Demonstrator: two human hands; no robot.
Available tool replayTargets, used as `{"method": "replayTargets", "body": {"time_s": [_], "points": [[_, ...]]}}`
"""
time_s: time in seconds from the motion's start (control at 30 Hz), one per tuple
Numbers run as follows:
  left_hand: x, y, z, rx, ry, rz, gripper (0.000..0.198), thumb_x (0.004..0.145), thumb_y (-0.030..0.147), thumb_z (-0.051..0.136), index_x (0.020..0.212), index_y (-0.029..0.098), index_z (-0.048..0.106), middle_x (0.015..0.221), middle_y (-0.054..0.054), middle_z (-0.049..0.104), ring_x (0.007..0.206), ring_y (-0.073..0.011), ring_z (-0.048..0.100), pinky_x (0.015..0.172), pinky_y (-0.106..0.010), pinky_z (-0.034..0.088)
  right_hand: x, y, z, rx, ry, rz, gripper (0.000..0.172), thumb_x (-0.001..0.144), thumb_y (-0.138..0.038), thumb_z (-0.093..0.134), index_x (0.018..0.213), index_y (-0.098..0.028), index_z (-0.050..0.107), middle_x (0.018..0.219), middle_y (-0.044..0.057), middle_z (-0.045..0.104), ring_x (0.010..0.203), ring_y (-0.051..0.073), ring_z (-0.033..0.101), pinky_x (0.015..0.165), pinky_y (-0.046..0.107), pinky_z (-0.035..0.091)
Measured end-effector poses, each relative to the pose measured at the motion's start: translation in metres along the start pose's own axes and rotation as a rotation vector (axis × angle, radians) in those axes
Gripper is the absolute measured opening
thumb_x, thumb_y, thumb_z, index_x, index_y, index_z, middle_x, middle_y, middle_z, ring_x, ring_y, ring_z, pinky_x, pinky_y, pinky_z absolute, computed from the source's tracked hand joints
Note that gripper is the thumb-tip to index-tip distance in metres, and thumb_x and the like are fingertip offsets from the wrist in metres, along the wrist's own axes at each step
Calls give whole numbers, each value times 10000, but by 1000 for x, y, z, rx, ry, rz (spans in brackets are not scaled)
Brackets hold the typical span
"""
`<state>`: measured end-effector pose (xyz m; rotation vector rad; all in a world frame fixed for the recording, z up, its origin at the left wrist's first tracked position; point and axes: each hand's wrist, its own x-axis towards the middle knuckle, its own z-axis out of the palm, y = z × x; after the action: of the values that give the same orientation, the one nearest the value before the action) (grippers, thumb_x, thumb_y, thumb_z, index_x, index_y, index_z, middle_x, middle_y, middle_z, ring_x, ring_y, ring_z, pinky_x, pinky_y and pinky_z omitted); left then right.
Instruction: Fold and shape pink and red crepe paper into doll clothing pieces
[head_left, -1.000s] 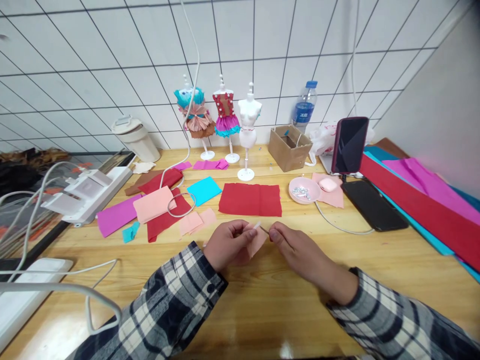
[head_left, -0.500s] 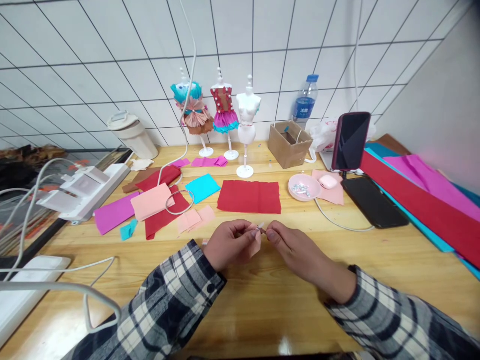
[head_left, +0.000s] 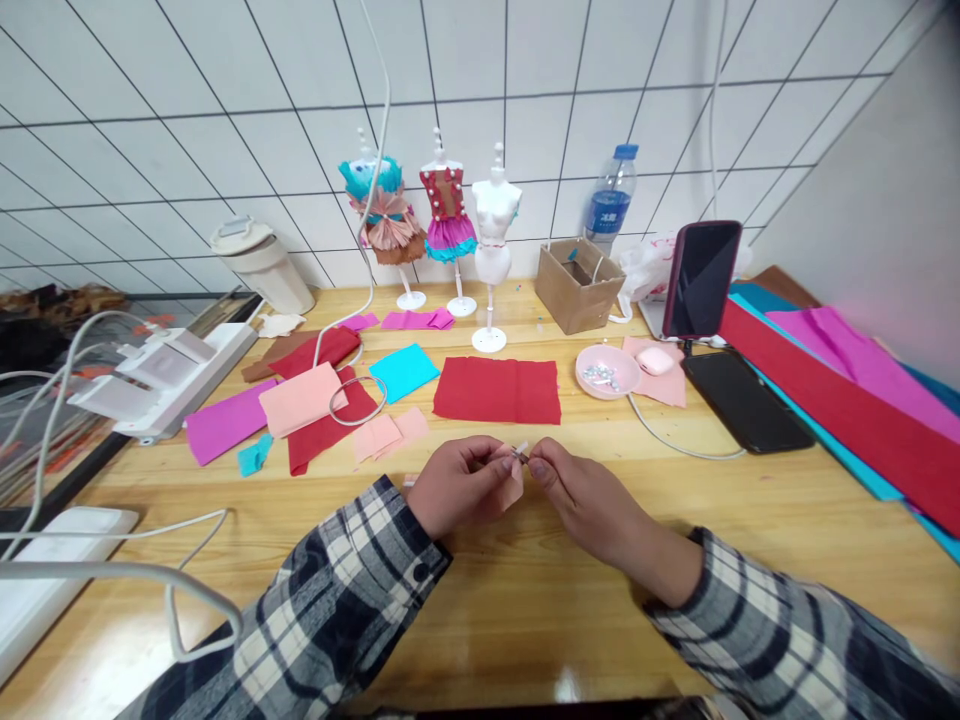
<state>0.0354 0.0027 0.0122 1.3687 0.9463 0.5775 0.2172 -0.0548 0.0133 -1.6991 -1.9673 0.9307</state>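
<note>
My left hand [head_left: 459, 484] is closed around a small pale pink piece of paper [head_left: 514, 487], held just above the wooden table [head_left: 525, 600]. My right hand [head_left: 577, 490] pinches a thin dark needle-like thing at the paper's top edge, where a tiny white bit sticks up; what it is stays too small to tell. The two hands' fingertips meet in the middle. Just beyond them lies a red rectangle of crepe paper [head_left: 497, 390].
Three small mannequins [head_left: 491, 230] stand at the back, two dressed. Paper scraps [head_left: 311, 400] lie at the left, a pink dish of beads [head_left: 606, 371], a cardboard box [head_left: 577, 282], a water bottle [head_left: 609, 205] and two phones [head_left: 701, 280] at the right. Power strips and cables [head_left: 150, 375] lie at the left.
My right hand's fingertips have closed in on the left hand, and the pink paper is now more folded into my left fingers. The view has tilted down slightly.
</note>
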Motion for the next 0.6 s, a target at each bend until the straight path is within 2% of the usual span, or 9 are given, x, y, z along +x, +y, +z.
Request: {"method": "replayTargets", "body": {"time_s": [0.4, 0.6], "points": [[0, 0, 2, 9, 13, 6, 423, 747, 568, 655, 735, 148, 613, 579, 20, 538, 534, -107, 458, 499, -221, 356, 1, -1, 3, -45, 28, 3, 279, 1008, -405, 207, 918, -236, 410, 748, 19, 593, 683, 196, 565, 611, 278, 358], [2, 4, 1, 121, 27, 58, 393, 771, 529, 646, 708, 141, 642, 676, -3, 599, 658, -138, 522, 610, -240, 411, 2, -1, 7, -78, 44, 19, 301, 1009, -409, 186, 907, -236, 410, 718, 20, 576, 673, 207, 572, 603, 282, 345]]}}
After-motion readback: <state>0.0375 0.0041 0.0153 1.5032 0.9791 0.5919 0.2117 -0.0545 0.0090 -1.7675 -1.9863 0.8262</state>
